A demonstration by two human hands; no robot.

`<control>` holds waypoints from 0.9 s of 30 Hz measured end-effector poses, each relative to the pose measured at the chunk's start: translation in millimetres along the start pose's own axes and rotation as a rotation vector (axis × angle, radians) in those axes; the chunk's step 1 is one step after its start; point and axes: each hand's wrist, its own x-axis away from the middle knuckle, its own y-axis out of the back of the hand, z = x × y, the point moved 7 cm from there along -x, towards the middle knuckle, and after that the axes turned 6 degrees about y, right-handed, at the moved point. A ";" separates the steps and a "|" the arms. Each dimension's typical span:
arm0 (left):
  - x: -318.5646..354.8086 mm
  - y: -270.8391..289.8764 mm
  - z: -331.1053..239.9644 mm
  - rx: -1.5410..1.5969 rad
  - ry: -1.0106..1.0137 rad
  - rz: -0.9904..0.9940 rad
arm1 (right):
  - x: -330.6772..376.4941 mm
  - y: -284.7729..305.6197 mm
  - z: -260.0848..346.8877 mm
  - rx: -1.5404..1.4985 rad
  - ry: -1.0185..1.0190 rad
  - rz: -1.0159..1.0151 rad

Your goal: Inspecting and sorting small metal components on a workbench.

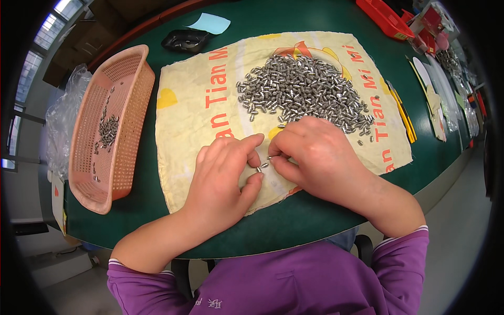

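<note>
Head view: nearest the camera, purple sleeves (407,262) are framing the near edge of a green table (294,223). Just beyond, the left hand (223,170) is resting over the cloth (178,123), its forefinger standing apart from its thumb; a small metal part (259,169) is sitting at that thumb's tip, though whether it is being gripped I cannot tell. The right hand (315,155) is holding thumb and forefinger together, apparently clamping on a second part (269,157). A third part (264,165) is lying between the two hands, close to both. On the left, a pink basket (134,126) is holding a small heap (108,131), with strays spreading along its floor. Beyond the right hand, the main pile (304,92) is covering much of the cloth, a few pieces straying rightward. Farther off, a black tray (185,41) and a blue sheet (210,23) are lying past the cloth, and a red bin (386,21) is standing at the far right. Risks, in my judgement: smooth, tiny parts could be slipping from a fingertip pinch; the right wrist, so close to the pile, could be scattering its loose edge; and a tug on the rumpled cloth could be sending pieces rolling onto the table.
</note>
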 end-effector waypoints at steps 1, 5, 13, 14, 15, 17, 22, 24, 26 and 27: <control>-0.1 0.5 -0.8 -0.003 -0.002 -0.007 | -0.1 -0.1 -0.9 0.002 -0.005 -0.003; -0.6 -0.7 0.1 -0.008 -0.017 -0.018 | -0.1 -2.3 -3.3 -0.060 -0.030 0.010; -0.1 0.3 2.9 -0.016 0.014 -0.016 | 1.4 -2.8 -0.2 -0.140 -0.061 0.071; -0.4 0.4 2.4 -0.015 0.013 -0.017 | 1.7 -2.5 0.3 -0.136 -0.056 0.072; -0.3 1.0 1.5 -0.026 0.011 -0.024 | 2.0 -3.0 0.5 -0.134 -0.056 0.072; 0.1 2.7 -0.4 -0.037 0.009 -0.033 | 1.9 -2.0 1.3 -0.095 -0.039 0.033; 2.2 3.8 -2.9 -0.078 0.000 -0.039 | 1.3 -2.5 0.1 -0.074 -0.038 0.030; 2.1 3.7 -2.0 -0.070 -0.003 -0.043 | 0.7 -2.4 0.7 -0.087 -0.035 0.030; 1.5 3.5 -1.0 -0.062 -0.006 -0.047 | 0.3 -1.8 1.0 -0.099 -0.042 0.037; 1.0 3.1 -0.6 -0.058 -0.009 -0.045 | 0.1 -2.2 0.8 -0.098 -0.042 0.037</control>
